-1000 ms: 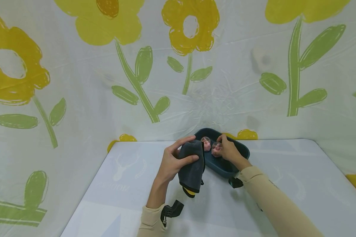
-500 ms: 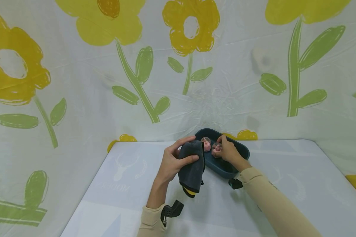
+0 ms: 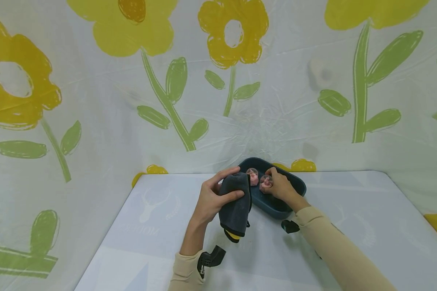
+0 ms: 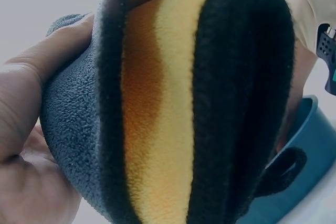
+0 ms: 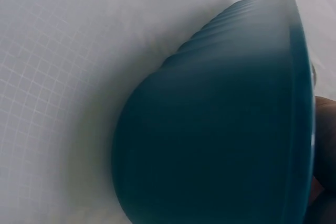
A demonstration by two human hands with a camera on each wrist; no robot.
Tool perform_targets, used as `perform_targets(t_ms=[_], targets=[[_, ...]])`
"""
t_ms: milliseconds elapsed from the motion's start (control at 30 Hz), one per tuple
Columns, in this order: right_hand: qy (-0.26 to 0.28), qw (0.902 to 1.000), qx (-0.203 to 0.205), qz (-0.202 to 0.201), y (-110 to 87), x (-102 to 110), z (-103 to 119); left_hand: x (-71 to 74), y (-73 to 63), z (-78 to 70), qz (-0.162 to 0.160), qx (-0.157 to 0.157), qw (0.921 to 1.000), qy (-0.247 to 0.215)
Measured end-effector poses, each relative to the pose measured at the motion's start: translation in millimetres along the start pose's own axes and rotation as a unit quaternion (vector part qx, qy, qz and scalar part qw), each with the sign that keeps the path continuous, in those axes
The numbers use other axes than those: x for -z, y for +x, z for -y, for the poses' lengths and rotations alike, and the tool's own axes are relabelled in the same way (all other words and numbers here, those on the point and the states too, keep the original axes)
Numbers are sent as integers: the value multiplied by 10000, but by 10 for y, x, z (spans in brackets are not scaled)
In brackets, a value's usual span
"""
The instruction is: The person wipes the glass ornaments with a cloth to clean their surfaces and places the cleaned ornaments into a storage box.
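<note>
In the head view my left hand point(image 3: 208, 201) grips a folded cloth point(image 3: 234, 212), thumb across its front. The cloth is dark grey outside and yellow inside, with black edging; its yellow lining point(image 4: 176, 103) and a small black loop point(image 4: 283, 171) face the left wrist camera. Inside a dark blue plastic basin point(image 3: 273, 211), my right hand point(image 3: 285, 188) pinches a small clear-domed ornament point(image 3: 266, 184) with pink contents. A similar ornament point(image 3: 253, 178) sits to its left in the basin. From the right wrist, the basin's outer wall point(image 5: 210, 129) hides most of that hand.
The white table point(image 3: 160, 242) carries faint printed figures. Right behind the basin hangs a white curtain point(image 3: 276, 117) with yellow flowers and green leaves. Black wrist cameras stick out from the left wrist point(image 3: 212, 258) and under the right wrist point(image 3: 289, 226).
</note>
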State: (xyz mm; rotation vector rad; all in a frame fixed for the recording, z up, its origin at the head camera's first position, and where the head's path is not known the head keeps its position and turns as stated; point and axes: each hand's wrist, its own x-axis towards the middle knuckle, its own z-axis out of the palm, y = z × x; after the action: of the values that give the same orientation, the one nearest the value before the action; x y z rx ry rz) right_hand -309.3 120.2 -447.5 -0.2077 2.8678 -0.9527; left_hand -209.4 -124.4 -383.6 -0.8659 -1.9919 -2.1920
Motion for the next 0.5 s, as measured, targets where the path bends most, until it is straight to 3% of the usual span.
perform_targets(t_ms=[500], targets=[[-245, 9992, 289, 92, -74, 50, -7, -3, 0, 8, 12, 6, 10000, 22]])
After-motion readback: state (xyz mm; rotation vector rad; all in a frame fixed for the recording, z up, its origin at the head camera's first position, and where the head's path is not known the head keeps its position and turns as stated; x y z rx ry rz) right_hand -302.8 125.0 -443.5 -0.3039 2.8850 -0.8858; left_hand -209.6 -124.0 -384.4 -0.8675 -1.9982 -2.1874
